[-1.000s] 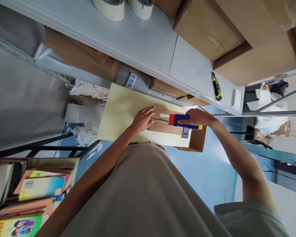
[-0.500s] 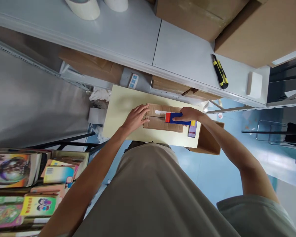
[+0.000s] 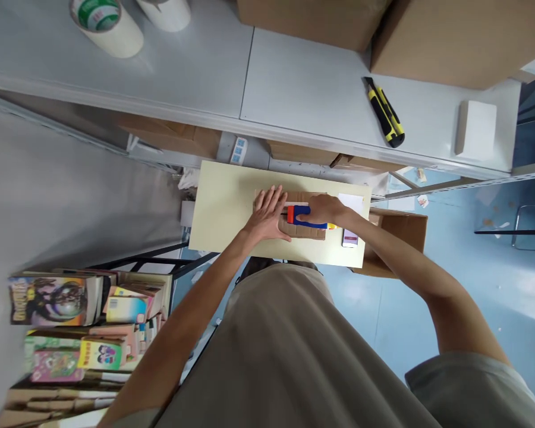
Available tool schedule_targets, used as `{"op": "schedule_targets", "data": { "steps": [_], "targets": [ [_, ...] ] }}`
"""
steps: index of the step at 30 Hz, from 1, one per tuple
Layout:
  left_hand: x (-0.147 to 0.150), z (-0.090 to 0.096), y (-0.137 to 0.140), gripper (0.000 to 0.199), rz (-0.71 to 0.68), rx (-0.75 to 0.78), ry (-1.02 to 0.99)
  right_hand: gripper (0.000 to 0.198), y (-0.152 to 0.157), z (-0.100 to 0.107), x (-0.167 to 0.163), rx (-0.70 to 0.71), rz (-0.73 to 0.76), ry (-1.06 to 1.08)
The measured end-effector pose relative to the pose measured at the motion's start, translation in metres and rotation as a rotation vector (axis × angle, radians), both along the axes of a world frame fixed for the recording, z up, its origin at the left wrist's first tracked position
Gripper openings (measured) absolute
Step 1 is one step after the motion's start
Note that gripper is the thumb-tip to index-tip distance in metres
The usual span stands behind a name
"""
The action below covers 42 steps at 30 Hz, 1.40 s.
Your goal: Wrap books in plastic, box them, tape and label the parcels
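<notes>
A flat brown cardboard box [image 3: 310, 232] lies on the pale yellow board in front of me, a pale strip on its top. My left hand [image 3: 266, 219] presses on its left part with fingers spread, and hides that end. My right hand [image 3: 324, 209] is wrapped round a blue oblong thing with a red front end and a yellow rear end [image 3: 301, 215]; its exact kind is unclear. This thing lies along the box top, its red end pointing toward my left hand. Just right of the box is a phone [image 3: 350, 238], partly beside my right forearm.
The yellow board [image 3: 223, 208] has a white sheet [image 3: 356, 202] at its right. An open carton [image 3: 401, 235] stands beyond. On the grey shelf [image 3: 196, 77] are tape rolls [image 3: 120, 35], a yellow-black cutter [image 3: 384, 113], a white box [image 3: 476, 129] and cartons [image 3: 432, 41]. Books [image 3: 57, 300] fill the lower left.
My left hand has moved right, farther onto the box, and its fingers are now spread. The blue thing has shifted slightly left with my right hand. The camera view has shifted too.
</notes>
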<state>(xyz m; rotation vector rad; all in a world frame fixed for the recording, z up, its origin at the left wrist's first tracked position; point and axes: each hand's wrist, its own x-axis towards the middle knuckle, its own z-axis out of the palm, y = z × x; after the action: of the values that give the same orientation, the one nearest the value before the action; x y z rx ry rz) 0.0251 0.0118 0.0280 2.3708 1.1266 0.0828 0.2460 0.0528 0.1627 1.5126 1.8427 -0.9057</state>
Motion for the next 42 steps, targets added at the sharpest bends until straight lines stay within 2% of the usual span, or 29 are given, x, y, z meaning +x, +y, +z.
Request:
{"op": "schedule_targets", "data": {
  "steps": [9, 14, 17, 23, 26, 28, 32, 36, 42],
  "targets": [
    [-0.015, -0.014, 0.003, 0.147, -0.034, 0.043, -0.041, 0.064, 0.001, 0.006, 0.024, -0.020, -0.023, 0.184],
    [-0.015, -0.017, 0.003, 0.144, -0.029, 0.049, -0.044, 0.054, -0.004, 0.019, 0.051, -0.089, -0.054, 0.162],
    [-0.015, -0.015, 0.002, 0.140, -0.025, 0.032, -0.023, 0.055, -0.007, 0.024, 0.078, -0.128, -0.063, 0.114],
    [-0.015, -0.013, 0.004, 0.137, -0.029, 0.030, 0.004, 0.067, -0.008, 0.043, 0.153, -0.198, -0.106, 0.035],
    [-0.015, -0.013, 0.005, 0.137, -0.035, 0.030, 0.012, 0.071, -0.010, 0.046, 0.178, -0.226, -0.129, 0.035],
    [-0.015, -0.014, 0.005, 0.138, -0.036, 0.025, 0.017, 0.070, -0.012, 0.040, 0.185, -0.208, -0.125, 0.019],
    [-0.014, -0.015, 0.005, 0.138, -0.039, 0.024, 0.030, 0.065, -0.016, 0.014, 0.180, -0.114, -0.093, -0.081],
    [-0.013, -0.013, 0.005, 0.136, -0.032, 0.016, 0.037, 0.065, -0.022, -0.010, 0.166, -0.047, -0.070, -0.150],
    [-0.010, -0.009, 0.005, 0.137, 0.003, -0.013, 0.021, 0.057, -0.040, -0.041, 0.132, 0.064, -0.086, -0.134]
  ]
}}
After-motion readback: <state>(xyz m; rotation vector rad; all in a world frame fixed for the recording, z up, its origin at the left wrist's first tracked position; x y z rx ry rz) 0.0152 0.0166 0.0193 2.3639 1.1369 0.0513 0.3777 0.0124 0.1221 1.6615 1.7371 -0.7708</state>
